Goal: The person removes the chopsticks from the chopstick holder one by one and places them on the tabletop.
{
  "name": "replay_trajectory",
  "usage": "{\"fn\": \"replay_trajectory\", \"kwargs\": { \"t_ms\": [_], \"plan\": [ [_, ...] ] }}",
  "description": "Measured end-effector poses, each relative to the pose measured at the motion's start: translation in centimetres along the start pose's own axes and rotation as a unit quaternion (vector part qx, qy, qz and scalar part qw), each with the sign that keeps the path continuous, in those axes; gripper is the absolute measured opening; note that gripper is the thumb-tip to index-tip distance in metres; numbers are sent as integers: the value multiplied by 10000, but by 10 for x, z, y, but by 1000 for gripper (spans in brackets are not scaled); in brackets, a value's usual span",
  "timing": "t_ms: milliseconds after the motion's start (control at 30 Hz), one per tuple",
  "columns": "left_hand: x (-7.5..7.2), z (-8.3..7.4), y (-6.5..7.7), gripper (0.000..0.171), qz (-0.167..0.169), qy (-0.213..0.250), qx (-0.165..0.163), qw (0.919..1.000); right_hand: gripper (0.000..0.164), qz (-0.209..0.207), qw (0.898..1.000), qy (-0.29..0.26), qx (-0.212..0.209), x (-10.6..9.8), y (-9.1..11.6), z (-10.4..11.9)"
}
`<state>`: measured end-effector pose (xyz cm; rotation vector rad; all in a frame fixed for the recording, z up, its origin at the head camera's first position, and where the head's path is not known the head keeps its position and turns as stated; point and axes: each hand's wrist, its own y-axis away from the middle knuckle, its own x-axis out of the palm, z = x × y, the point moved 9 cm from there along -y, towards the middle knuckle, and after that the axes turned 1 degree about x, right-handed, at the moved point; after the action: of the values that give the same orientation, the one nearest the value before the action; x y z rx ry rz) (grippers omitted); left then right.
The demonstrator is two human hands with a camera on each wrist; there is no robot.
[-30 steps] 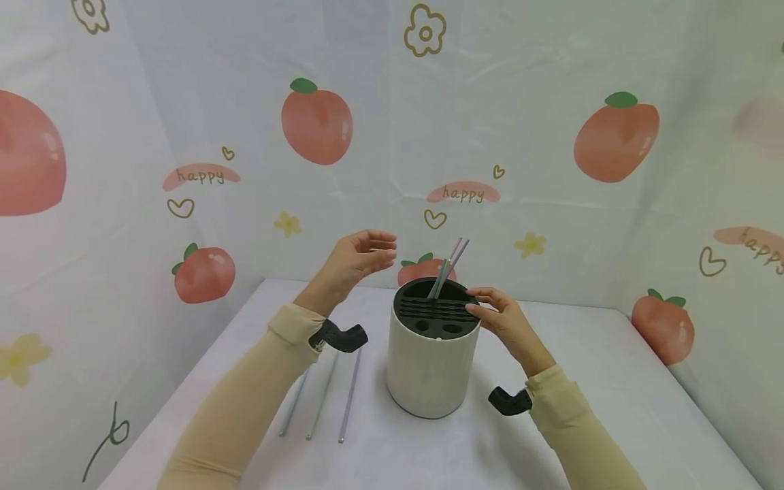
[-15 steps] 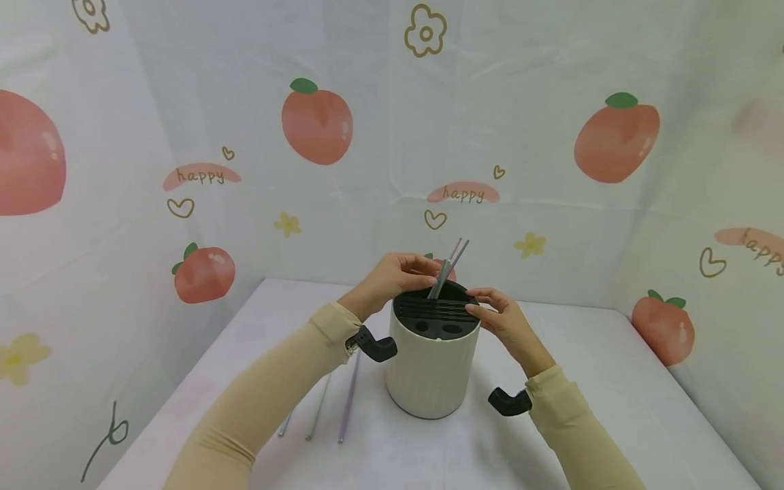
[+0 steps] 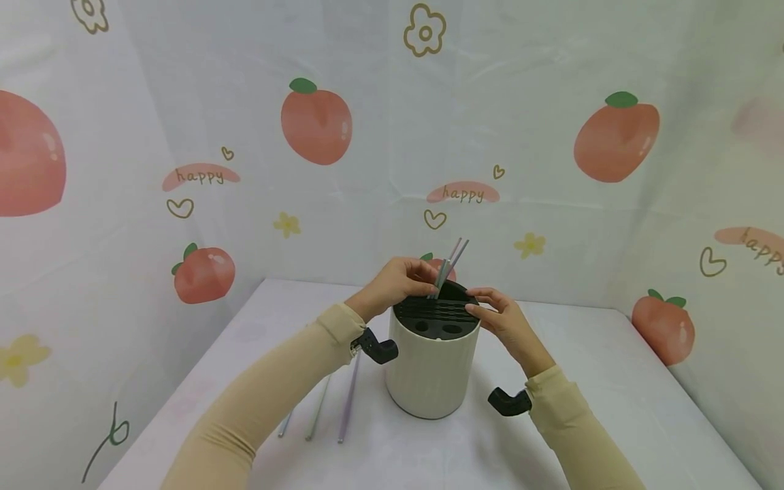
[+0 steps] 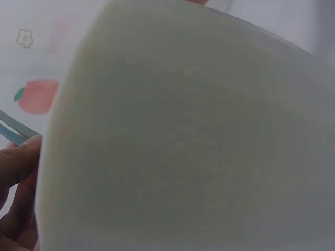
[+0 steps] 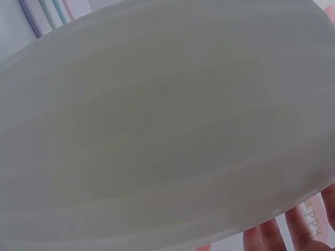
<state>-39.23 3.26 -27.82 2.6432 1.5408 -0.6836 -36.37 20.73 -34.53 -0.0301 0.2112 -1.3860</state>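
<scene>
In the head view a white round knife block [image 3: 431,374] with a black slotted top [image 3: 436,320] stands upright on the table. Several pastel chopsticks [image 3: 452,262] lean out of its large rear opening. My left hand [image 3: 401,282] reaches over the opening, thumb and fingertips pinching chopsticks near their lower visible part. The left wrist view has two bluish chopsticks [image 4: 15,130] beside that hand's fingers [image 4: 23,162]. On the other side, my right hand [image 3: 505,320] rests its nearly straight fingers and thumb on the rim. The block's wall fills most of both wrist views.
Left of the block, a purple chopstick [image 3: 349,401], a green chopstick [image 3: 318,412] and a blue chopstick [image 3: 284,425] lie on the white table [image 3: 588,408]. The left forearm partly covers them. A printed white curtain [image 3: 380,197] hangs close behind the table.
My left hand has moved right and down from the air beside the block to the chopsticks in its opening, and its fingers have closed in. The right hand and block have stayed put.
</scene>
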Motion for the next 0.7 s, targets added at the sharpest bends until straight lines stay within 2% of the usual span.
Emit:
{"fn": "replay_trajectory", "kwargs": {
  "t_ms": [233,333,400,500,600,700],
  "plan": [
    [-11,-11,-1,20,-206,69,323,9992,44,-26,10000,7,2,0,-1,0],
    [-24,-26,-2,22,-471,295,639,9964,44,-30,10000,52,17,0,0,0],
    [-36,-40,-2,23,-647,630,907,9918,45,-28,10000,73,24,0,0,-1],
    [-59,-64,-1,20,-1011,1253,1406,9769,45,-47,9999,113,40,-1,0,-1],
    [-88,-87,5,16,-1462,1789,1843,9553,45,-54,9999,134,41,-1,0,-1],
    [-117,-100,15,18,-1907,2059,2044,9378,46,-49,9999,122,43,-2,0,-2]
  ]
}}
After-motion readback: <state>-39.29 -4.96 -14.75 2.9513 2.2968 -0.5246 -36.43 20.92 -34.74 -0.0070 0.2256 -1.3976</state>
